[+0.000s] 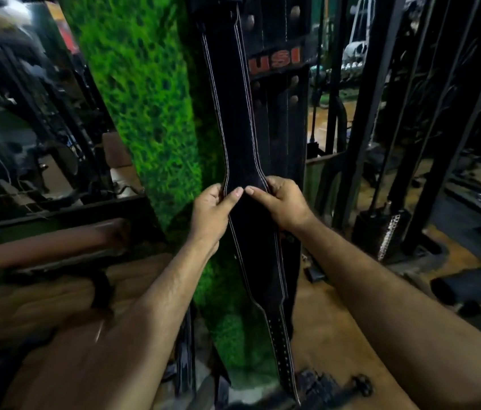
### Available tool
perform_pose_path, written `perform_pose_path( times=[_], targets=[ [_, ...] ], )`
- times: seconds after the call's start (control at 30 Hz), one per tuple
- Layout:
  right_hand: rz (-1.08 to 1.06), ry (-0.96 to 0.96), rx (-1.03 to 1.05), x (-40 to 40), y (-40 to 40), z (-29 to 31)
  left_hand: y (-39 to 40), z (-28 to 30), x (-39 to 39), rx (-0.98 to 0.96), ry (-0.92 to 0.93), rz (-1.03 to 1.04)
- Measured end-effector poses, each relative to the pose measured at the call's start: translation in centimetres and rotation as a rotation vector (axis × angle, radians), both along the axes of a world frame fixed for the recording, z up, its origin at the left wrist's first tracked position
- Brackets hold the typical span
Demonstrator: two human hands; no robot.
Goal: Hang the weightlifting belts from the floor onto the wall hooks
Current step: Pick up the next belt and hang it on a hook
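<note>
A long black weightlifting belt (233,113) with white stitching hangs straight down in front of a green grass-covered wall (144,84). Its top runs out of the frame, so the hook is hidden. My left hand (214,211) grips the belt's left edge at its narrow waist, thumb on the front. My right hand (280,202) grips the right edge at the same height, thumb almost touching the other thumb. The belt's perforated tail (283,356) dangles near the floor. Behind it hangs a second black belt (277,63) with red lettering and rivets.
Black metal gym machine frames (381,113) stand at the right on a wooden floor (336,321). A padded brown bench (50,247) sits at the left. Dark straps or gear (322,383) lie on the floor at the bottom. A mirror reflects equipment at the left.
</note>
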State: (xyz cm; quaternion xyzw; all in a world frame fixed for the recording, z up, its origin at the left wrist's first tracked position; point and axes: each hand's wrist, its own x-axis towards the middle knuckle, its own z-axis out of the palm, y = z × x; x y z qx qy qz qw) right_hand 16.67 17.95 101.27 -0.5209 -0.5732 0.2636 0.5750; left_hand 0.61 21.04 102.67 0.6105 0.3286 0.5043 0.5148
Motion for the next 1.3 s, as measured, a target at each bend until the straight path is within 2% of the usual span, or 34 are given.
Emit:
perform_pose_path(
  times=[0.1, 0.27, 0.43, 0.63, 0.73, 0.83, 0.9, 1.03, 1.17, 1.3],
  targets=[
    [0.073, 0.044, -0.044, 0.6, -0.6, -2.6, -0.1, -1.8, -0.1, -0.039, -0.037, 0.011],
    [0.133, 0.069, -0.162, 0.7, -1.5, -8.9, 0.3, -5.6, -0.5, -0.071, 0.148, 0.074],
    [0.148, -0.038, -0.229, 0.2, -1.3, -13.4, 0.1, -12.3, -1.7, -0.211, 0.302, 0.053],
    [0.148, -0.202, -0.432, -0.2, -2.4, -21.7, -0.8, -20.2, -3.1, -0.271, 0.534, -0.005],
    [0.114, -0.230, -0.437, -0.7, -3.2, -25.2, -2.0, -23.1, -3.2, -0.278, 0.564, -0.012],
    [0.102, -0.219, -0.464, -0.8, -2.4, -26.3, -0.3, -25.7, -2.9, -0.242, 0.589, 0.032],
    [0.076, -0.305, -0.534, -0.7, -1.9, -27.3, 0.9, -27.9, -3.1, -0.287, 0.645, 0.017],
    [0.019, -0.550, -0.778, -1.8, -3.2, -30.5, -0.4, -33.6, -4.3, -0.380, 0.614, -0.100],
    [-0.063, -0.557, -0.798, -3.0, -4.7, -32.3, -1.7, -35.9, -4.9, -0.425, 0.577, -0.103],
    [-0.060, -0.557, -0.916, -4.7, -5.7, -35.4, -3.0, -37.0, -5.6, -0.441, 0.666, -0.145]
  ],
)
